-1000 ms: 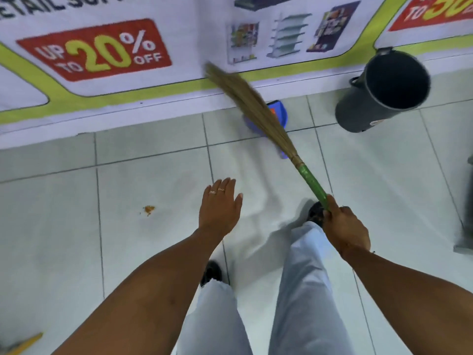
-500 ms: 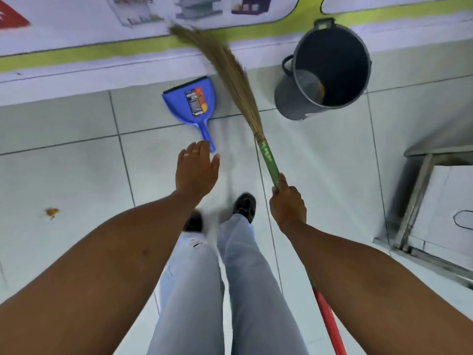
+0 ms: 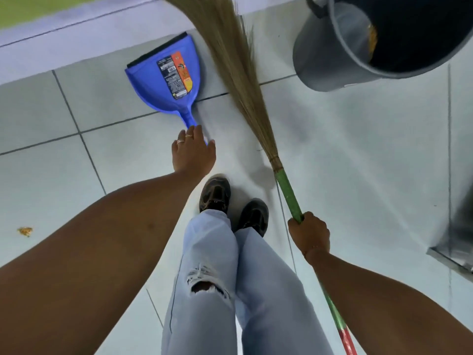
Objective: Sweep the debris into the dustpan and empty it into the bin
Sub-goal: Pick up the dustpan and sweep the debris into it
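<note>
A blue dustpan (image 3: 163,80) with an orange label lies flat on the tiled floor by the wall, its handle pointing toward me. My left hand (image 3: 193,151) hovers over the end of that handle, fingers spread, covering its tip. My right hand (image 3: 308,233) grips the green handle of a straw broom (image 3: 230,62), whose bristles slant up past the dustpan's right side. A grey bin (image 3: 322,60) stands at the upper right with some orange scraps inside. A small orange bit of debris (image 3: 25,231) lies on the floor at far left.
My two legs in light jeans and dark shoes (image 3: 215,193) stand between the hands. A metal frame (image 3: 450,249) juts in at the right edge. The wall base (image 3: 76,29) runs behind the dustpan.
I have stepped closer to the wall and the view has tilted down. My left hand has reached forward over the dustpan handle. The broom has stayed in my right hand.
</note>
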Motion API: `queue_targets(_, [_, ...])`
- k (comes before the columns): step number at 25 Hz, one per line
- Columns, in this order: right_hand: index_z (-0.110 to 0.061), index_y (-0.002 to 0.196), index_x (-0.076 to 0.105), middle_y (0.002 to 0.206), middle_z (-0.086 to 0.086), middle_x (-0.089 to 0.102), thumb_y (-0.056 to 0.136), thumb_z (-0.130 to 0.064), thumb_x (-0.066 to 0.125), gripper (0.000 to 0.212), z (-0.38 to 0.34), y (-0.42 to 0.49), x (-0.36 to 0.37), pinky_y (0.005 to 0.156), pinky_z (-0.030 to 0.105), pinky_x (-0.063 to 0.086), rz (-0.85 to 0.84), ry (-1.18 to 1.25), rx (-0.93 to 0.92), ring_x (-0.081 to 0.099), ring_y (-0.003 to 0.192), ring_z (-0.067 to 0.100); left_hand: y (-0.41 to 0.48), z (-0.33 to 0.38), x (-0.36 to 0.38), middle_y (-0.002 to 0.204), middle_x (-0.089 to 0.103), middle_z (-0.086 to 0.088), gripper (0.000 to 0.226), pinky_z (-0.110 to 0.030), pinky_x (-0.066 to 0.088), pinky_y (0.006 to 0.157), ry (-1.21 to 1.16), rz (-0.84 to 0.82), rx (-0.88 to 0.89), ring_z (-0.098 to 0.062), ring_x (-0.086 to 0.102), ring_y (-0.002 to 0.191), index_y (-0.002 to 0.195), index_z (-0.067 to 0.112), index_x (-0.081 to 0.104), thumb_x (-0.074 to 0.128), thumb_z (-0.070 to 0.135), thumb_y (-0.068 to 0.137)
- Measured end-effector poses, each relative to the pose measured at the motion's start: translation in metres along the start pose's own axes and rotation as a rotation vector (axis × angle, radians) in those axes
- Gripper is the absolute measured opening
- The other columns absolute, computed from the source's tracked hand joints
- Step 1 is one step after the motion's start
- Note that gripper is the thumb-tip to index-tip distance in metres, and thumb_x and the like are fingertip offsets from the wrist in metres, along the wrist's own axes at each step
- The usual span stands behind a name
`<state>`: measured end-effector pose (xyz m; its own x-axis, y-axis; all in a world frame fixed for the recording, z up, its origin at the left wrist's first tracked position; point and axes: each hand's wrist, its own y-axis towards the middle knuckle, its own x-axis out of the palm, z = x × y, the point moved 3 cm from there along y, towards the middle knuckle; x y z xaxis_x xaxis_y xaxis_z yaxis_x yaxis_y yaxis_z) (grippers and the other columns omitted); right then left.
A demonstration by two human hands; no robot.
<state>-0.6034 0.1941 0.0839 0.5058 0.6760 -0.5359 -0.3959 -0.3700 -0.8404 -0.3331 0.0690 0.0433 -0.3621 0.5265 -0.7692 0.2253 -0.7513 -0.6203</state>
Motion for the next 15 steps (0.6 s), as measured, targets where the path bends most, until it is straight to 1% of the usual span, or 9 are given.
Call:
queue_targets(2, [-0.010,0.088,0.050,0.087,0.011,0.061,0.085,-0.022,0.052,0.013,0.001,0.031,0.020,0.071,0.032,0.042,-0.039,-0.029,0.022,0.054,0.079,0.032,0.034,-0.005,0.025,0.151,0.030,-0.016,0.054,-0.048,0.026,0.113,-0.011,-0.062,-0.090,-0.036,0.026,0.139,0.140,0.007,0.029,0.042,0.032,0.094])
queue_targets(3, [-0.012,0.089,0.048,0.084,0.010,0.059,0.084,-0.021,0.052,0.012,0.000,0.039,0.026,0.069,0.032,0.042,-0.054,-0.050,0.020,0.052,0.078,0.032,0.045,-0.006,0.032,0.155,0.021,-0.014,0.057,-0.048,0.023,0.114,-0.009,-0.083,-0.121,-0.035,0.020,0.141,0.144,0.009,0.024,0.041,0.033,0.094])
queue_targets(5, [-0.009,0.095,0.051,0.083,0.008,0.055,0.084,-0.021,0.052,0.016,-0.001,0.057,0.043,0.069,0.032,0.040,-0.080,-0.081,0.041,0.050,0.077,0.031,0.065,-0.008,0.049,0.159,0.006,-0.013,0.062,-0.047,0.020,0.116,-0.019,-0.117,-0.166,-0.035,0.012,0.144,0.147,0.014,0.015,0.041,0.033,0.095])
queue_targets(7, [-0.006,0.101,0.055,0.085,0.009,0.056,0.084,-0.022,0.053,0.024,-0.003,0.073,0.055,0.069,0.031,0.041,-0.092,-0.093,0.070,0.049,0.078,0.031,0.083,-0.010,0.064,0.159,-0.003,-0.014,0.070,-0.048,0.024,0.115,-0.094,-0.107,-0.241,-0.038,0.015,0.143,0.149,0.016,0.008,0.046,0.033,0.093])
queue_targets(9, [-0.005,0.103,0.056,0.093,0.014,0.062,0.083,-0.023,0.054,0.027,-0.007,0.082,0.063,0.070,0.031,0.041,-0.101,-0.092,0.081,0.051,0.080,0.032,0.096,-0.011,0.074,0.158,-0.009,-0.017,0.078,-0.046,0.029,0.113,-0.250,-0.061,-0.373,-0.041,0.028,0.138,0.149,0.016,0.001,0.052,0.030,0.091])
queue_targets(11, [-0.005,0.105,0.056,0.101,0.016,0.064,0.083,-0.022,0.054,0.028,-0.009,0.088,0.070,0.070,0.032,0.041,-0.114,-0.093,0.070,0.056,0.089,0.035,0.105,-0.013,0.078,0.158,-0.004,-0.017,0.081,-0.043,0.033,0.110,-0.412,-0.026,-0.492,-0.040,0.039,0.132,0.149,0.018,-0.005,0.052,0.021,0.092])
queue_targets(13, [-0.005,0.107,0.056,0.104,0.017,0.064,0.083,-0.022,0.055,0.029,-0.012,0.089,0.074,0.071,0.032,0.041,-0.121,-0.099,0.061,0.059,0.096,0.038,0.108,-0.021,0.076,0.156,0.018,-0.016,0.082,-0.040,0.032,0.110,-0.487,0.008,-0.566,-0.034,0.041,0.132,0.149,0.017,-0.007,0.050,0.014,0.091])
queue_targets(14, [-0.005,0.107,0.056,0.105,0.017,0.064,0.083,-0.022,0.055,0.030,-0.012,0.088,0.074,0.072,0.032,0.041,-0.120,-0.098,0.059,0.059,0.098,0.038,0.109,-0.025,0.075,0.152,0.028,-0.015,0.082,-0.039,0.031,0.111,-0.497,0.016,-0.596,-0.031,0.041,0.133,0.149,0.016,-0.006,0.052,0.015,0.090])
queue_targets(15, [-0.005,0.107,0.056,0.105,0.017,0.064,0.083,-0.022,0.055,0.030,-0.012,0.087,0.074,0.072,0.033,0.042,-0.118,-0.098,0.055,0.059,0.098,0.039,0.109,-0.029,0.074,0.149,0.034,-0.014,0.081,-0.038,0.032,0.110,-0.511,0.012,-0.623,-0.028,0.042,0.132,0.149,0.015,-0.002,0.054,0.019,0.090])
